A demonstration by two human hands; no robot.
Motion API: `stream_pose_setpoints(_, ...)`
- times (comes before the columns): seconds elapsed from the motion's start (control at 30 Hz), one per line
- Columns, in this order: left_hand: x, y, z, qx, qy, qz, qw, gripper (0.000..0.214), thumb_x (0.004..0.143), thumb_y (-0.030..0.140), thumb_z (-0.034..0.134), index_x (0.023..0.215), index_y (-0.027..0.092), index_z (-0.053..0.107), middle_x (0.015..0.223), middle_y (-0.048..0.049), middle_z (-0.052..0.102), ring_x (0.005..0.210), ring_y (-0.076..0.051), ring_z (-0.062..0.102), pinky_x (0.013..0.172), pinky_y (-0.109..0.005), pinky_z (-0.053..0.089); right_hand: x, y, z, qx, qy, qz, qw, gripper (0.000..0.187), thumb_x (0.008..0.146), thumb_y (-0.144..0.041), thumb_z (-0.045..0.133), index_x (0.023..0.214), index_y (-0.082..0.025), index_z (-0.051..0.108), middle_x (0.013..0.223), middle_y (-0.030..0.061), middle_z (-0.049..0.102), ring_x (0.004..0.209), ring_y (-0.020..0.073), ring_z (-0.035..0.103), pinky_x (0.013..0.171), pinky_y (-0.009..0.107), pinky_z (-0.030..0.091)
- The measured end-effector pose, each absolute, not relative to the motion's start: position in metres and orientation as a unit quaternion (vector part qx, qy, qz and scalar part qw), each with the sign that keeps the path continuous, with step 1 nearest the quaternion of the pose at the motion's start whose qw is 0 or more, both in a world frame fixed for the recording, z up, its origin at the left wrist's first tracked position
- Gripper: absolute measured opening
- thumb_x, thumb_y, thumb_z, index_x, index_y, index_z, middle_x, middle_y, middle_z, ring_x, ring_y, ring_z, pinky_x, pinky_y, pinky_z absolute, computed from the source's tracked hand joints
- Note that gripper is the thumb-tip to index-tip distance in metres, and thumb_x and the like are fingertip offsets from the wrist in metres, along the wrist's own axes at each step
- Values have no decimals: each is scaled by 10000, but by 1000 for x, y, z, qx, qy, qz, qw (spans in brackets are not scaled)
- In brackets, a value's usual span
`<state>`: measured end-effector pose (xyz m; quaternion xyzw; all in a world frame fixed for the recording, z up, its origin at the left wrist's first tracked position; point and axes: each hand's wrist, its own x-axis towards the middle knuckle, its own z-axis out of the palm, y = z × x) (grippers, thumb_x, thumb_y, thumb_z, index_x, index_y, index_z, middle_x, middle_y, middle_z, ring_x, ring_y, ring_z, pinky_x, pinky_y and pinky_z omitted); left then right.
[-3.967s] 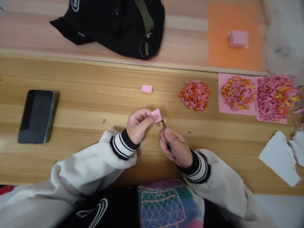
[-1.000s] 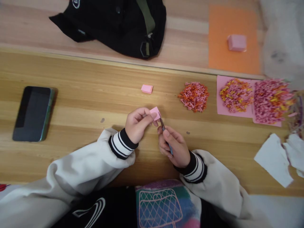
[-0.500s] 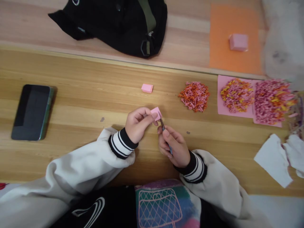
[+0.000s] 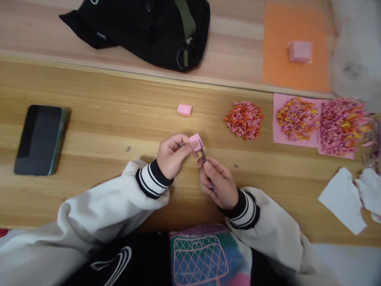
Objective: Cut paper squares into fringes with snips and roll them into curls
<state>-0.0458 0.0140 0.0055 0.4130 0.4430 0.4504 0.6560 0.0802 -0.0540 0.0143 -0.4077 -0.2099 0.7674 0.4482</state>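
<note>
Wooden desk (image 4: 104, 131) fills the view, w/ a black bag (image 4: 143, 28) at its far edge, a phone (image 4: 40, 139) far left and piles of rolled paper bits (image 4: 244, 119) to the right. Vs half a sec ago hardly anything has shifted: both hands sit in the same spot, mid-desk. Left hand (image 4: 172, 157) pinches a small pink paper square (image 4: 196, 141) between thumb & fingers, raised just off the wood; right hand (image 4: 217, 182) is closed round a thin metal tool (image 4: 204, 155), poss. tweezers, tip touching the square's lower edge

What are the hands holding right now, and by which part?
The left hand pinches a pink paper by its near edge. The right hand grips a thin tool along its shaft, tip at the paper.
</note>
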Motion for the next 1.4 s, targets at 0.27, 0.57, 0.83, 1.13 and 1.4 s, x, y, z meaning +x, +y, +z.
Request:
stream_pose_setpoints(0.27, -46, 13, 6, 410, 438, 455, 658, 238, 707, 293, 733, 567, 153, 603, 577, -14, 663, 533, -103, 579, 561, -228, 454, 80, -53, 15, -409, -209, 765, 451, 306, 824, -482, 608, 830, -200, 490, 442, -138, 313, 323, 16, 144, 296, 133, 135)
stream_pose_setpoints(0.57, -47, 13, 9, 417, 438, 448, 659, 214, 691, 282, 740, 585, 141, 618, 558, -9, 667, 513, -99, 582, 555, -218, 463, 81, -53, 13, -388, -203, 771, 463, 286, 837, -458, 609, 827, -197, 494, 438, -142, 309, 324, 14, 131, 294, 119, 138)
stream_pose_setpoints(0.83, -46, 14, 12, 423, 438, 448, 654, 240, 696, 309, 740, 605, 139, 596, 538, -8, 669, 480, -91, 579, 524, -204, 461, 83, -54, 13, -375, -198, 779, 462, 278, 857, -456, 590, 831, -192, 507, 435, -139, 313, 302, 12, 153, 297, 116, 155)
stream_pose_setpoints(1.13, -46, 15, 11, 425, 431, 450, 657, 210, 709, 265, 712, 602, 133, 589, 540, -6, 661, 479, -88, 591, 527, -202, 476, 84, -54, 13, -373, -202, 784, 453, 258, 874, -440, 575, 833, -194, 510, 439, -137, 307, 309, 15, 148, 301, 113, 164)
stream_pose_setpoints(1.4, -46, 15, 11, 426, 420, 453, 661, 205, 721, 240, 700, 593, 135, 579, 543, -1, 653, 481, -87, 588, 523, -203, 472, 84, -53, 14, -385, -204, 778, 453, 257, 862, -438, 590, 832, -194, 516, 439, -135, 314, 312, 15, 146, 299, 110, 169)
